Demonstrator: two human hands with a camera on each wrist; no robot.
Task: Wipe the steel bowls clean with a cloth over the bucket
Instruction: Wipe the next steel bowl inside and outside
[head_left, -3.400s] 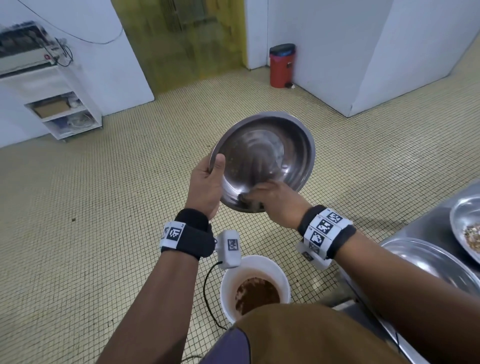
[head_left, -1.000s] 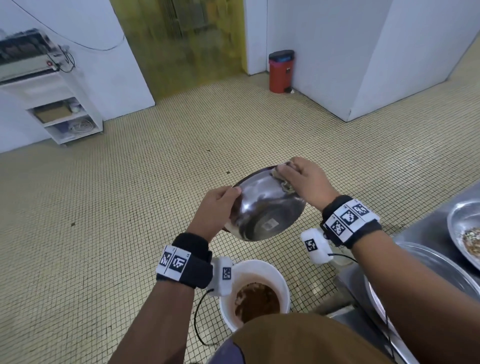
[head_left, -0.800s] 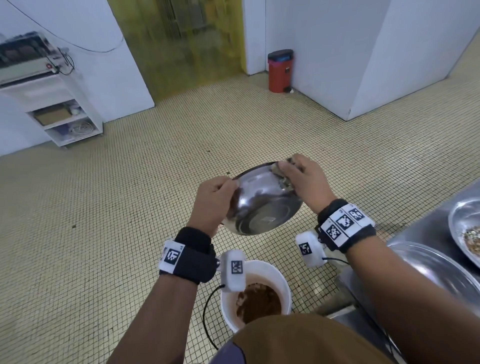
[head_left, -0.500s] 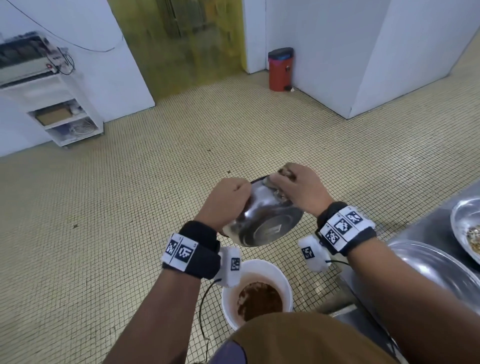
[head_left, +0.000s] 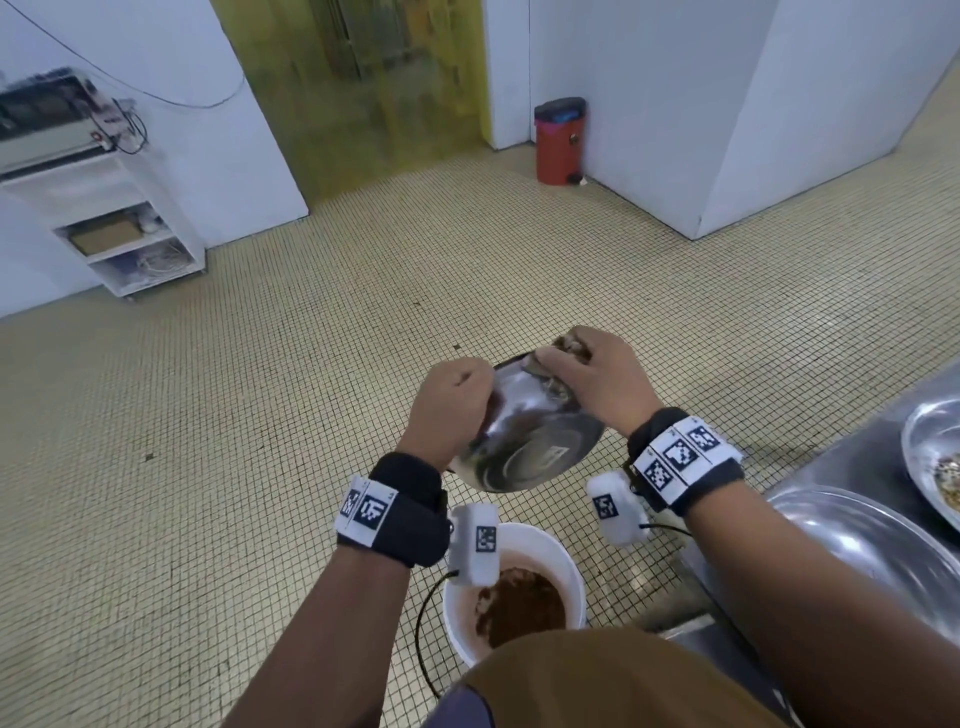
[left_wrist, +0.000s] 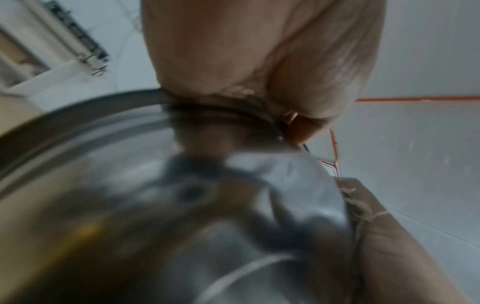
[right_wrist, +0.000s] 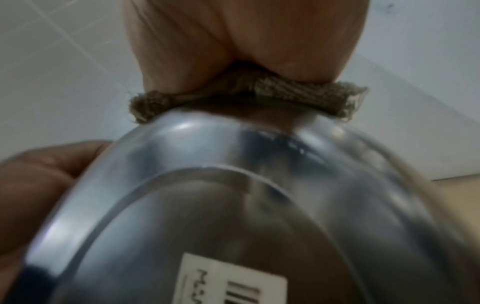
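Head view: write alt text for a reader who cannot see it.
Two hands hold a steel bowl above a white bucket: the left hand grips its rim, the right hand presses a cloth on its far edge.

Red pedal bin well beyond fingers, against white wall. White shelf unit far to their left. Yellow strip curtain ahead. Tiled floor below.
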